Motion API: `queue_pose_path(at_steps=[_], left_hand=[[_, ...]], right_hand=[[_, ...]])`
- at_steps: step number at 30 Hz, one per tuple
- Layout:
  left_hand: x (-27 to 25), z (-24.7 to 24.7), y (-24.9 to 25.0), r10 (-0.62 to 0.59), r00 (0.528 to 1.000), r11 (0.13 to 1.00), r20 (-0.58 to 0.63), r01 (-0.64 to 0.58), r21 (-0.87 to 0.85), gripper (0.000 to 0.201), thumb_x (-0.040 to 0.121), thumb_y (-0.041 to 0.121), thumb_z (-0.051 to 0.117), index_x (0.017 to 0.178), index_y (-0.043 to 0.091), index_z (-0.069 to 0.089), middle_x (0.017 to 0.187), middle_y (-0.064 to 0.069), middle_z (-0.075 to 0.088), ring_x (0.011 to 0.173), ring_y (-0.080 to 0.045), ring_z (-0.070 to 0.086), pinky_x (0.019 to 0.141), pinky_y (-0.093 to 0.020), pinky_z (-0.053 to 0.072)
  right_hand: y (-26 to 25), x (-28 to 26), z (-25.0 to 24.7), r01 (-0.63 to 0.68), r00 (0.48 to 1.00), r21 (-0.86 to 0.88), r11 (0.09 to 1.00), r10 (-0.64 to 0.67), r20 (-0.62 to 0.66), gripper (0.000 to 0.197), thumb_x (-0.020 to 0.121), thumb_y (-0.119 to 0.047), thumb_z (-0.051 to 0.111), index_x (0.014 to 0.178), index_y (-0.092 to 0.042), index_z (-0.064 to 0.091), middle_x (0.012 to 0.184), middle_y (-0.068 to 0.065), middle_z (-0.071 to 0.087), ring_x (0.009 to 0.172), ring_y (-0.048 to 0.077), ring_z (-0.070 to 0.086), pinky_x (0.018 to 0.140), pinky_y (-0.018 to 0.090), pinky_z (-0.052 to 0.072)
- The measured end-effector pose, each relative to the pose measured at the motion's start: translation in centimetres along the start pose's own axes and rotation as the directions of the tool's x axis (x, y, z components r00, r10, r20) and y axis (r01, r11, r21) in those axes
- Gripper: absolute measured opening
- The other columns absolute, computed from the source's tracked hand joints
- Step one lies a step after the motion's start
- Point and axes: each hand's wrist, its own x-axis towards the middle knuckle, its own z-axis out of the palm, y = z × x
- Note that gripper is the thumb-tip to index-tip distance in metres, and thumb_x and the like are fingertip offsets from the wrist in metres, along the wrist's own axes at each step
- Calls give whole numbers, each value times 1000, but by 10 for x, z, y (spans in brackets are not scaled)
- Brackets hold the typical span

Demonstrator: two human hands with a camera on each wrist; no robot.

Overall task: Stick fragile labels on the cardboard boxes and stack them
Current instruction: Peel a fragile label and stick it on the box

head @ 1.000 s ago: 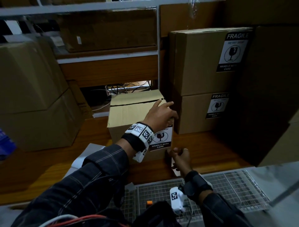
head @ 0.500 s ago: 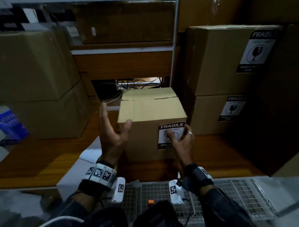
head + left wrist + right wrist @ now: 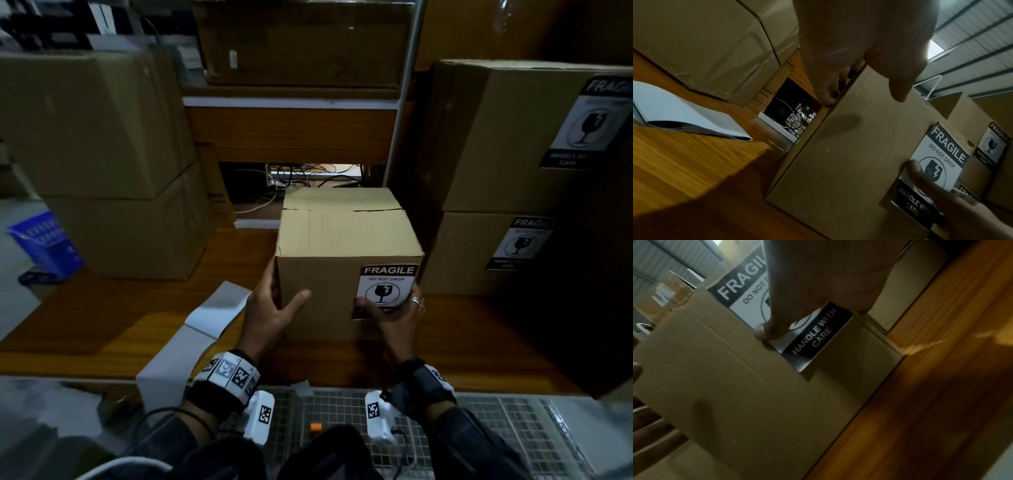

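A small cardboard box [image 3: 342, 240] stands on the wooden table [image 3: 120, 315], with a black-and-white FRAGILE label [image 3: 387, 284] on the right of its front face. My left hand [image 3: 277, 301] grips the box's left front edge, thumb on the front face and fingers along the left side [image 3: 830, 91]. My right hand [image 3: 394, 311] grips the right front edge, its thumb [image 3: 764, 331] pressing on the label [image 3: 812, 335] and its fingers round the corner. Just right of it stand two stacked boxes, the upper [image 3: 507, 137] and the lower [image 3: 466, 253], each with a label.
Two unlabelled boxes [image 3: 96, 130] are stacked at the left, with a blue basket [image 3: 44, 240] beyond them. White sheets [image 3: 212, 315] lie left of my left hand. A wire mesh tray [image 3: 479, 428] sits in front of me. Shelving with another box [image 3: 301, 44] rises behind.
My left hand came off the box's top, swung down its left side and now grips the left front edge. My right hand rose from below the box onto the label.
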Motion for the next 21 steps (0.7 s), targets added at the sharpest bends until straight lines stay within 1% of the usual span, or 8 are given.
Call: queue_pose_path(at_steps=[3,6,7,9,11,15,18,21], left_hand=[[0,-2,-3,6,1000,1000,3,-6,24,76,90,23,76,145,39,27,130,24,49,111,30,46,87,1,43],[1,-3,-6,11,1000,999,2,-11,42,75,91,20,76,146,37,28,134,17,50,112,30,45,87,2,42],[1,-3,-7,15,1000,999,2,-15,41,74,91,19,75,146,36,28,134,16,50,113,30,46,87,1,42],[2,-4,-9,19,1000,999,3,-19,42,75,91,18,75,148,33,29,135,14,51,113,30,45,88,1,43],[3,-5,-12,19,1000,999,9,-20,37,76,91,17,75,151,29,29,139,10,50,115,29,45,90,-1,44],[2,-4,-15,9,1000,1000,25,-10,23,77,91,14,75,150,30,29,140,9,50,117,24,48,89,-2,44],[1,-4,-15,0,1000,999,31,-1,32,79,91,13,75,154,23,29,139,10,49,118,20,48,87,0,43],[3,-6,-16,13,999,999,37,-14,30,77,91,14,75,154,22,31,138,12,49,115,29,45,88,1,42]], right_hand=[[10,2,-10,-65,997,99,993,59,58,101,58,-52,95,143,-28,47,135,-3,59,126,18,55,100,47,54],[12,3,-23,-134,986,182,974,114,118,72,77,-48,83,139,-25,54,128,-4,69,120,16,64,99,49,56],[9,3,-26,-138,986,183,973,116,122,61,85,-46,77,138,-23,56,127,-3,69,121,18,64,98,45,57],[3,3,-33,-111,990,160,981,95,102,41,100,-30,63,136,-13,58,121,-4,68,118,18,63,85,22,57],[3,3,-36,-98,993,147,984,88,74,32,107,-19,50,135,-7,59,118,-4,66,111,11,63,75,13,55],[6,-2,-38,-123,988,122,985,110,105,34,107,-37,45,128,-16,62,123,0,69,116,21,65,83,27,54],[-12,0,-33,-108,983,102,989,91,157,50,97,-37,64,140,-14,51,125,-3,64,112,13,63,74,18,53],[-23,10,-26,-98,988,175,980,75,133,65,85,-31,78,140,-16,48,121,0,67,108,11,67,75,21,60]])
